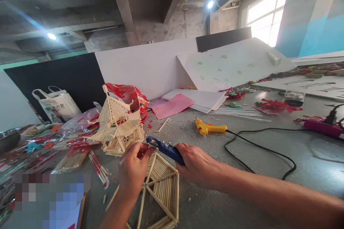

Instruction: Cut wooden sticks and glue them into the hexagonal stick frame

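A: Two hands meet in the head view, low and centre, over a grey table (242, 200). The right hand (197, 164) is closed round the blue handles of a pair of cutters (165, 148), whose dark nose points left toward the other hand.

B: And the left hand (133, 166)?

A: It is curled, fingertips pinched together right at the nose of the cutters. Whether something thin sits between those fingertips I cannot tell; it is too small.

B: What lies under them?

A: A flat hexagonal panel (162, 189) made of pale wooden sticks, lying on the table just below both hands, with ribs running out from its middle.

B: Anything beside it?

A: Just behind the left hand stands a stick-built pagoda model (118, 123), tiered and upright. To its left lie bundles of sticks in red wrappers (80, 152), and a red plastic bag (129, 94) sits behind it.

B: Further off?

A: A yellow glue gun (209, 127) lies on the table beyond the right hand, well apart from it, with a black cord (258, 146) looping away to the right. Pink paper (172, 106) and white sheets (204, 99) rest near the white boards at the back. A white tote bag (57, 105) stands at far left.
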`<act>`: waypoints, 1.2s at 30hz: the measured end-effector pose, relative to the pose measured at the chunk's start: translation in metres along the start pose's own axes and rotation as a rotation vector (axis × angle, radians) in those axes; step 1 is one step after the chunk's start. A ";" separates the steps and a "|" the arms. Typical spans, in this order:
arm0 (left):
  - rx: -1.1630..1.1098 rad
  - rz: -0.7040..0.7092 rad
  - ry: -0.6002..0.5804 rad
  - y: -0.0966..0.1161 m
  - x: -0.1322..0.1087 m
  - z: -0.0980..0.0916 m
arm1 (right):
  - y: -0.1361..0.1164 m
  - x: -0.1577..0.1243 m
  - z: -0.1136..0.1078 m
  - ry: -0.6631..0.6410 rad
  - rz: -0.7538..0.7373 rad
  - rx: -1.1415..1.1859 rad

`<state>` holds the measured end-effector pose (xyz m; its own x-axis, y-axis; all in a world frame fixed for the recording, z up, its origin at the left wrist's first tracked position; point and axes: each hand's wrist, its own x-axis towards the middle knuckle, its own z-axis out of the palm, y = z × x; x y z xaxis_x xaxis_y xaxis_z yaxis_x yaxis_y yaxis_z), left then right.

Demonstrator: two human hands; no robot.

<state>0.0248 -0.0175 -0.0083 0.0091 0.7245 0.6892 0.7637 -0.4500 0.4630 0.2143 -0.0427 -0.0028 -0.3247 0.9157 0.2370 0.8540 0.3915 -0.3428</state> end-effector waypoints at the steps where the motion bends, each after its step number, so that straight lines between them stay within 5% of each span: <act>1: 0.000 0.004 0.002 0.000 0.000 0.000 | 0.000 0.000 0.000 -0.005 0.005 0.002; 36: 0.034 0.091 0.094 -0.001 0.000 0.005 | 0.003 0.000 0.002 0.018 -0.024 -0.007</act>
<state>0.0270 -0.0143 -0.0113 0.0203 0.6289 0.7773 0.7838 -0.4926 0.3781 0.2155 -0.0417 -0.0060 -0.3376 0.9042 0.2618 0.8488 0.4126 -0.3306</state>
